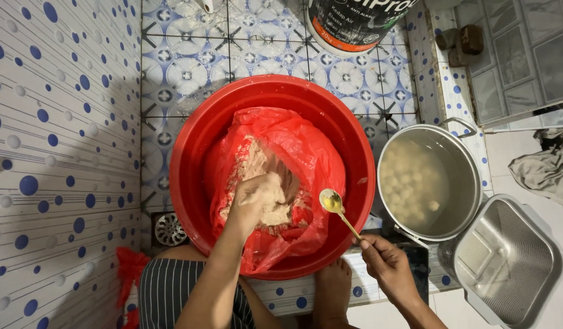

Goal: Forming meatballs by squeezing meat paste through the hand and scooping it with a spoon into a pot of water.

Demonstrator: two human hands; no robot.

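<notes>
A big red basin (196, 128) sits on the tiled floor, lined with a red plastic bag (306, 152) that holds a pale, sticky dough (257, 164). My left hand (254, 201) is down in the bag, fingers closed on a lump of the dough and smeared with it. My right hand (388, 262) grips the handle end of a metal spoon (333, 204), whose bowl hovers over the basin's right side, apart from the dough.
A metal pot (461, 152) of cloudy water with several pale balls stands right of the basin. A perforated metal tray (506, 262) lies at lower right. A dark paint bucket (354, 24) stands behind, a floor drain (170, 229) at left, my bare foot (333, 292) below.
</notes>
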